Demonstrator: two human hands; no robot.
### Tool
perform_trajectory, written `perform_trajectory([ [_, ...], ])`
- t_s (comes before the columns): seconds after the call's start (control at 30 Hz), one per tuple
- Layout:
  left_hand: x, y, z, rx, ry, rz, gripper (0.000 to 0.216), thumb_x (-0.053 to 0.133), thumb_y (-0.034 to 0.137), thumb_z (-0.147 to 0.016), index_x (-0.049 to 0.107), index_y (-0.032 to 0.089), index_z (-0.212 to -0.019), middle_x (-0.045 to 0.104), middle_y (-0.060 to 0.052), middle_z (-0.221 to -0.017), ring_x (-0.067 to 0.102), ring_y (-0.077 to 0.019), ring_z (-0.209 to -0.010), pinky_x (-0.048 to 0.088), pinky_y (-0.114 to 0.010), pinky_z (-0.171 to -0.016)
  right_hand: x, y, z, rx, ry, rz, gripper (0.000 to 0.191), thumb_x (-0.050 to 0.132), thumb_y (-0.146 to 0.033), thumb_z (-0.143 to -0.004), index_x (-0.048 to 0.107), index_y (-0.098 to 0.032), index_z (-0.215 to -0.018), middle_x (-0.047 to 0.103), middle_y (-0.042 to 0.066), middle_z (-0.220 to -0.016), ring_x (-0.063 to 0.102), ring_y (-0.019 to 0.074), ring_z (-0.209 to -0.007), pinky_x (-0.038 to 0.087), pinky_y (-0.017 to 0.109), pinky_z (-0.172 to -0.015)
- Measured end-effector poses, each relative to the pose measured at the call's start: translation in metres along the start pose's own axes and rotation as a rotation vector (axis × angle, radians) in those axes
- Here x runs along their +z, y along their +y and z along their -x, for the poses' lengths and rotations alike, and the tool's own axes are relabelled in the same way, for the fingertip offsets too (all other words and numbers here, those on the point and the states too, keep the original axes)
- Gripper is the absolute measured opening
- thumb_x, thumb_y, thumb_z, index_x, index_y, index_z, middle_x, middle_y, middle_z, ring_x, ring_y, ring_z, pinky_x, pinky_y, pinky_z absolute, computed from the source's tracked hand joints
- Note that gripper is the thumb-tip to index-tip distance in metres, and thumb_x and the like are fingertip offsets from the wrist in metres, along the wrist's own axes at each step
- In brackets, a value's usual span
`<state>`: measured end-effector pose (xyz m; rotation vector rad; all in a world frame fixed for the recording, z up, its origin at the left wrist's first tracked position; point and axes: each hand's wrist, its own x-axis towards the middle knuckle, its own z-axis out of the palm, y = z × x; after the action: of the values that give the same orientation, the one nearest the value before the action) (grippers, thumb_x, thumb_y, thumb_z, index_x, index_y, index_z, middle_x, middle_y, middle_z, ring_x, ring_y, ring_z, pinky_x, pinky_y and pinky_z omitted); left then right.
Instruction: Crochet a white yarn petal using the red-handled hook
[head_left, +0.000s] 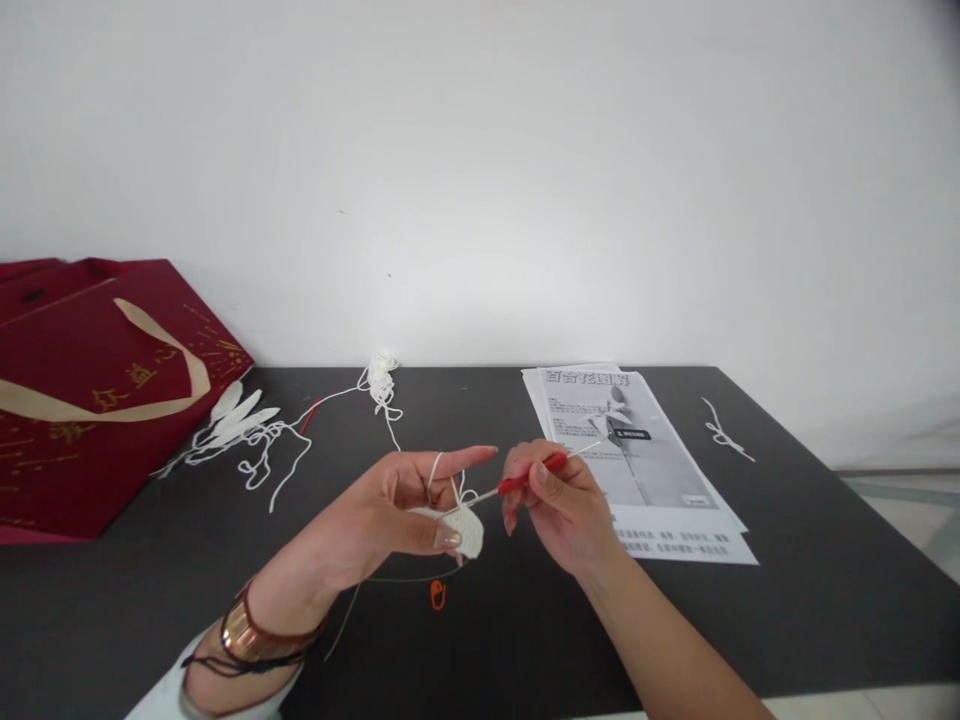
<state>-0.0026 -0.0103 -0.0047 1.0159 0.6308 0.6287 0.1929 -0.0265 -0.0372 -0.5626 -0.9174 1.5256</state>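
Observation:
Between the thumb and fingers of my left hand point(405, 515) is a small white crochet piece point(470, 532). White yarn point(433, 470) loops round the raised, outstretched index finger of that hand. My right hand point(559, 500) grips a crochet hook point(532, 474) by its red handle, and the metal shaft reaches left to the top edge of the piece. Whether the tip sits in a stitch is hidden. A thin green strand point(405, 579) hangs below my left hand. Just under the piece, an orange stitch marker point(438, 596) lies on the black table point(495, 650).
A loose white yarn bundle point(382, 380) lies by the wall. Several white crocheted petals point(238, 420) with trailing ends rest at left, near a thin red stick point(309, 416). A dark red gift bag point(90, 400) stands far left. Printed sheets point(660, 490) and a yarn scrap point(724, 437) are at right.

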Motion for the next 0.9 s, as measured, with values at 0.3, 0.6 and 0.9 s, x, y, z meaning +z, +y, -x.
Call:
perform_trajectory([
  [0.3, -0.001, 0.002, 0.003, -0.009, -0.014, -0.066, 0.019, 0.075, 0.010, -0.062, 0.076, 0.019, -0.078, 0.063, 0.001, -0.064, 0.056, -0.0124, -0.058, 0.044, -0.027, -0.065, -0.006, -0.013, 0.002, -0.107, -0.040, 0.159, 0.017, 0.069, -0.036, -0.081, 0.074, -0.020, -0.075, 0.062, 0.002, -0.065, 0.055, 0.0138, -0.053, 0.047, 0.025, -0.044],
  [0.6, -0.003, 0.001, 0.000, -0.024, -0.016, -0.148, 0.022, 0.072, 0.011, -0.063, 0.075, 0.018, -0.084, 0.060, 0.002, -0.062, 0.055, -0.0136, -0.060, 0.042, -0.029, -0.068, -0.008, -0.021, 0.009, -0.228, -0.109, 0.352, 0.012, 0.065, -0.030, -0.085, 0.074, -0.023, -0.082, 0.063, 0.003, -0.069, 0.058, 0.0157, -0.059, 0.044, 0.028, -0.051],
  [0.9, -0.001, 0.002, -0.003, 0.038, 0.122, -0.481, 0.013, 0.064, 0.008, -0.070, 0.065, 0.020, -0.063, 0.063, 0.001, -0.059, 0.062, -0.0198, -0.069, 0.042, -0.033, -0.076, 0.000, -0.033, 0.015, -0.464, -0.235, 0.862, 0.014, 0.061, -0.019, -0.086, 0.072, -0.023, -0.095, 0.069, 0.005, -0.074, 0.060, 0.0187, -0.067, 0.048, 0.032, -0.060],
])
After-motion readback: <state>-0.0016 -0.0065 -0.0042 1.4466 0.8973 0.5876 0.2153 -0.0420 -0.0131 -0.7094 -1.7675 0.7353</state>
